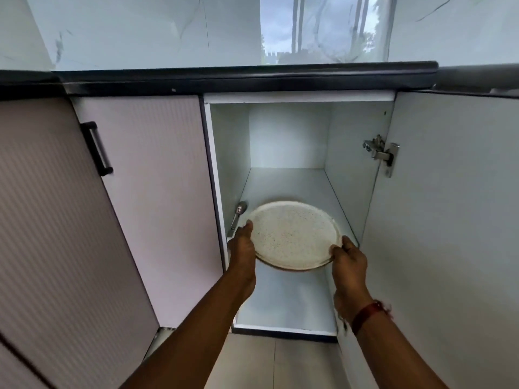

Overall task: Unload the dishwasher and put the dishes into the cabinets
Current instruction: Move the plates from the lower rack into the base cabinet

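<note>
Speckled cream round plate (295, 235) pinched at opposite rims by left hand (243, 248) and right hand (349, 262); could clip steel spoon (238, 216) lying left inside white cabinet (286, 301).

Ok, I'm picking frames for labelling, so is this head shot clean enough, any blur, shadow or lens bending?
Head view: the plate and the left hand and right hand holding it are fairly sharp. Head view: wide-angle bending bows the countertop and splays the cabinet door. Head view: the countertop smears at far right, and a soft shadow lies under the plate.
</note>
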{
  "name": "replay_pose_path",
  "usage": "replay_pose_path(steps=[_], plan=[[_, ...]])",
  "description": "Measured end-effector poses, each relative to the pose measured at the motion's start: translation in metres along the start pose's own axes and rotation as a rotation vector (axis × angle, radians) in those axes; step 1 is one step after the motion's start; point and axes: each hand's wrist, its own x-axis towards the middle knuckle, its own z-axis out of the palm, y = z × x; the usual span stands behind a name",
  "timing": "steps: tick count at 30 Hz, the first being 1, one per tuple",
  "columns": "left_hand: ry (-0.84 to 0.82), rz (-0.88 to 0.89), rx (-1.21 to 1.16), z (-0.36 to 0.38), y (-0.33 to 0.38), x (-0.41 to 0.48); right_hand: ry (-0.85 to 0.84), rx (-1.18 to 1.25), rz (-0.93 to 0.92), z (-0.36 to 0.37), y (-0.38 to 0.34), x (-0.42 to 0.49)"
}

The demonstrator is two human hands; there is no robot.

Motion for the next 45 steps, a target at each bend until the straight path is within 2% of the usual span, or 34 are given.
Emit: replay_pose_path(steps=[3, 9, 17, 22, 27, 32, 34, 38, 43, 45], plan=[[-0.033, -0.005, 0.098, 0.014, 0.009, 0.043, 0.015, -0.085, -0.015, 0.016, 0.009, 0.048], [0.024, -0.159, -0.043, 0.031, 0.015, 0.101, 0.016, -0.264, 0.036, 0.029, 0.032, 0.118], [-0.006, -0.17, -0.029, 0.037, 0.007, 0.139, 0.075, -0.405, 0.042, 0.043, 0.037, 0.157], [-0.07, -0.129, 0.099, 0.038, 0.001, 0.153, 0.092, -0.739, 0.019, 0.05, 0.042, 0.169], [-0.127, -0.217, 0.466, 0.038, -0.013, 0.18, 0.093, -1.008, -0.044, 0.05, 0.05, 0.176], [-0.165, -0.094, 0.755, 0.045, -0.005, 0.163, 0.067, -1.012, -0.115, 0.042, 0.055, 0.175], [-0.157, -0.05, 0.746, 0.041, -0.005, 0.156, 0.042, -0.936, -0.131, 0.04, 0.056, 0.171], [-0.146, -0.006, 0.571, 0.03, -0.007, 0.12, -0.03, -0.884, -0.245, 0.033, 0.058, 0.145], [-0.217, 0.237, 0.832, 0.008, -0.017, 0.043, -0.118, -0.839, -0.344, 0.019, 0.049, 0.078], [-0.201, 0.295, 0.821, -0.003, -0.024, 0.013, -0.116, -0.813, -0.351, 0.011, 0.038, 0.036]])
